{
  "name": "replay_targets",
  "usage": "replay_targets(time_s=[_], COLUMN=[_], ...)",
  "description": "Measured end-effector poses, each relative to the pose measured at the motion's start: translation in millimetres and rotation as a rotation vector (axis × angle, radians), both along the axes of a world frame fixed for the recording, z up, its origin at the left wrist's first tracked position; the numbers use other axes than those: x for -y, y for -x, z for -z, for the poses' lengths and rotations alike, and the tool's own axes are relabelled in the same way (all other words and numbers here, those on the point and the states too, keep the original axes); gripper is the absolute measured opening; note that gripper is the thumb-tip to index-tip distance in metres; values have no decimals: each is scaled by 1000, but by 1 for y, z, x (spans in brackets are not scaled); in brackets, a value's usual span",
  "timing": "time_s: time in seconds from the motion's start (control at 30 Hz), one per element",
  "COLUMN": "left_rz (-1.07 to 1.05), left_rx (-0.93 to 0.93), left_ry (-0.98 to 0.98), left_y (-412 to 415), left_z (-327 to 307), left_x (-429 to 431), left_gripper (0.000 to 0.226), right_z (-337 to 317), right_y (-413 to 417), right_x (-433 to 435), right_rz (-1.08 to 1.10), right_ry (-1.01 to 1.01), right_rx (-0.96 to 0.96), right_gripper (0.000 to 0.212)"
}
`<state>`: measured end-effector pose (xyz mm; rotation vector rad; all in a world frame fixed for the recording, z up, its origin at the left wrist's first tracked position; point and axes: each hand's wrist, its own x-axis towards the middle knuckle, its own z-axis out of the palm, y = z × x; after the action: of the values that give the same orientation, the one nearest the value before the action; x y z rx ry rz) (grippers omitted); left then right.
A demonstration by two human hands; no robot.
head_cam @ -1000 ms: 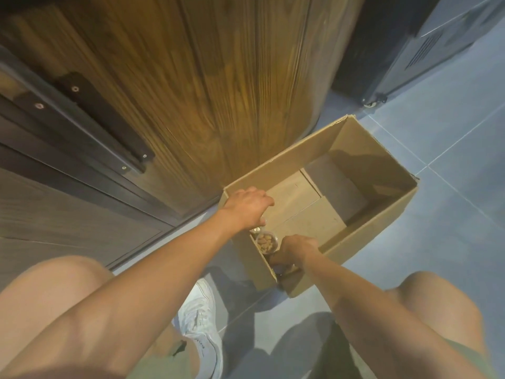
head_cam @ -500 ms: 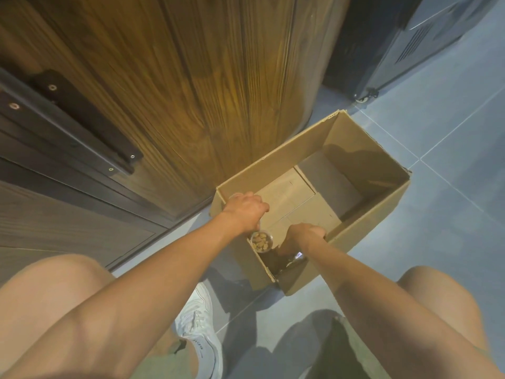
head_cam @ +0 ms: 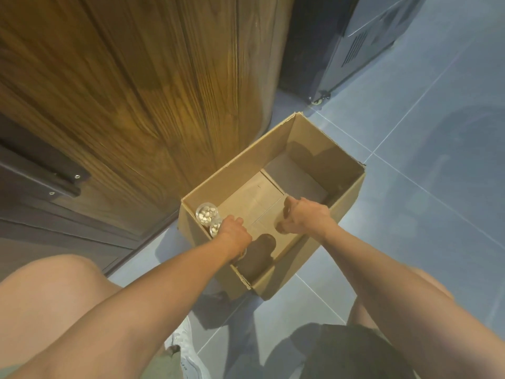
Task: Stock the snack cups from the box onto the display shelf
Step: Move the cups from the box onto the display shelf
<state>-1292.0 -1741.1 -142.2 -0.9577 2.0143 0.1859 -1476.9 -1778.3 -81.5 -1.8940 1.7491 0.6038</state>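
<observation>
Clear, light cups [head_cam: 207, 213] of nuts sit in the box's [head_cam: 314, 144] near-left corner, my left hand [head_cam: 232, 228] closing on one, right hand [head_cam: 306, 217] grasping a dark cup; I'd hold the thin walls gently, near the rim.

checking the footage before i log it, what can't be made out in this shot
- Head view: the second snack cup is mostly hidden by the left hand; only the other snack cup shows clearly.
- Whatever the right hand grips: dark, covered by fingers.
- The box near corner is hidden behind the left forearm.
- Display shelf: out of frame.
</observation>
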Motion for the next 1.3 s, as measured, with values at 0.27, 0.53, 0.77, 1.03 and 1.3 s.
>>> replay_targets(time_s=[0.27, 0.53, 0.77, 1.03, 1.3], left_rz=[41, 36, -39, -252, -511], left_rx=[-77, -127, -225, -421, -597], left_ry=[55, 131, 219, 232, 92], left_y=[2, -4, -1, -6, -19], left_z=[11, 29, 8, -106, -296], left_x=[4, -4, 6, 24, 7], left_gripper=[65, 66, 68, 56, 52], right_z=[-2, 6, 0, -82, -258], right_y=[9, 13, 11, 7, 15], right_x=[-3, 1, 4, 6, -9], right_rz=[56, 78, 127, 253, 304], right_ry=[67, 111, 153, 185, 212], right_rx=[110, 147, 177, 213, 289], right_gripper=[46, 60, 63, 62, 66])
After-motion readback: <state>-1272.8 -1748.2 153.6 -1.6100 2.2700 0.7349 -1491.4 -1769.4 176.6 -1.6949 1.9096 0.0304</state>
